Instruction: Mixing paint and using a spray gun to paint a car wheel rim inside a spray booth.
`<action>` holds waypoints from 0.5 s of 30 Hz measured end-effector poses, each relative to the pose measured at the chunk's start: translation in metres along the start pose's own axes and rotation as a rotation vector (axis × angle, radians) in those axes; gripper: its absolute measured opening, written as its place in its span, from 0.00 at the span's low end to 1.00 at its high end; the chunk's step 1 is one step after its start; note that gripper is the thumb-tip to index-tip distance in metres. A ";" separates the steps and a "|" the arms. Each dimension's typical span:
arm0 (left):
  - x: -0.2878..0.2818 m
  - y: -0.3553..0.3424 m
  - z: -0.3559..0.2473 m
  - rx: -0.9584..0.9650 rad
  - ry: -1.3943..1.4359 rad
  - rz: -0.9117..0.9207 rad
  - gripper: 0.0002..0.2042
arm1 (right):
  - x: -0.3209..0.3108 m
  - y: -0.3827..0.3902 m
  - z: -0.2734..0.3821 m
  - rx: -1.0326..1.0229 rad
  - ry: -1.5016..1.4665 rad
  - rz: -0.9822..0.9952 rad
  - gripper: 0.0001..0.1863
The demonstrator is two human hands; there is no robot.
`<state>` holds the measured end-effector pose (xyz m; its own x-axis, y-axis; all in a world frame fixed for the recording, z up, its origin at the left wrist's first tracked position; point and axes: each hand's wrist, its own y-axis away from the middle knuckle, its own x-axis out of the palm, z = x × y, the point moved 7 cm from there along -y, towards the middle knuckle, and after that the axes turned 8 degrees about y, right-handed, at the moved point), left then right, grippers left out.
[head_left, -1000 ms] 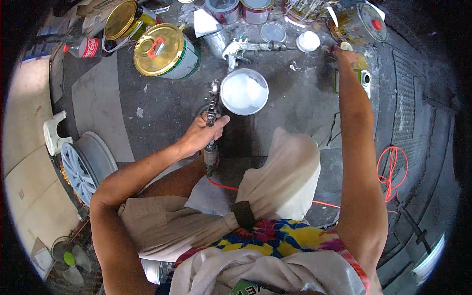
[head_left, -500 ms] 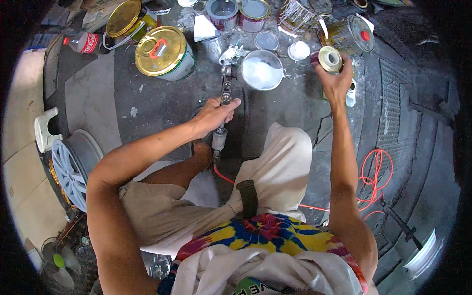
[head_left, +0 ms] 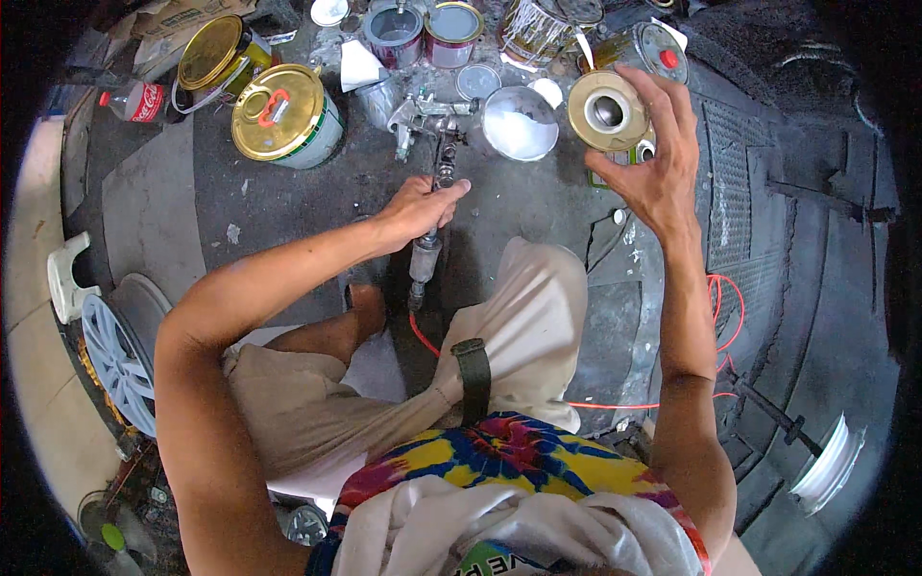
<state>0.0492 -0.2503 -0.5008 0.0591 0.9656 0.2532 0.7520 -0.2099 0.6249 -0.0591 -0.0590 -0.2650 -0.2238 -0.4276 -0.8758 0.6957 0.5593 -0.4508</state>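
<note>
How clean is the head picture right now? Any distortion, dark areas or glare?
Head view: strong fisheye bending, the fan dim beside the dark rim; head view: the floor gloomy at far right; head view: the inside of the cup bright, with little detail, the can in the right hand reasonably sharp.

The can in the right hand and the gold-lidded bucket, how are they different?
The can is held up in the right hand; the bigger bucket stands on the floor. The can's top is dark in its middle; the bucket's has something red on it. Both have round, gold tops.
</note>
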 end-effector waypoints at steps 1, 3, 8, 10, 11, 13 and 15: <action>-0.003 0.000 0.001 0.016 -0.024 -0.001 0.18 | 0.001 -0.001 0.002 -0.009 -0.014 0.005 0.44; 0.000 0.001 0.000 0.020 -0.027 0.002 0.18 | -0.003 -0.004 0.007 -0.018 0.014 0.016 0.44; 0.005 0.003 -0.001 0.025 -0.006 0.004 0.19 | -0.004 -0.009 0.014 -0.074 0.041 0.036 0.45; 0.006 0.001 0.000 0.028 0.027 0.023 0.19 | -0.007 -0.013 0.020 -0.108 0.074 0.034 0.47; 0.007 0.001 0.000 0.028 0.032 0.020 0.19 | -0.007 -0.013 0.021 -0.113 0.072 0.036 0.47; 0.010 0.001 0.000 0.013 0.074 0.033 0.19 | -0.008 -0.015 0.023 -0.123 0.097 0.037 0.49; 0.009 -0.002 0.001 0.005 0.054 0.037 0.18 | -0.007 -0.016 0.024 -0.133 0.104 0.039 0.49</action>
<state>0.0493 -0.2407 -0.5003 0.0517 0.9475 0.3156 0.7533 -0.2444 0.6106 -0.0523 -0.0816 -0.2474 -0.2725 -0.3322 -0.9030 0.6102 0.6659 -0.4292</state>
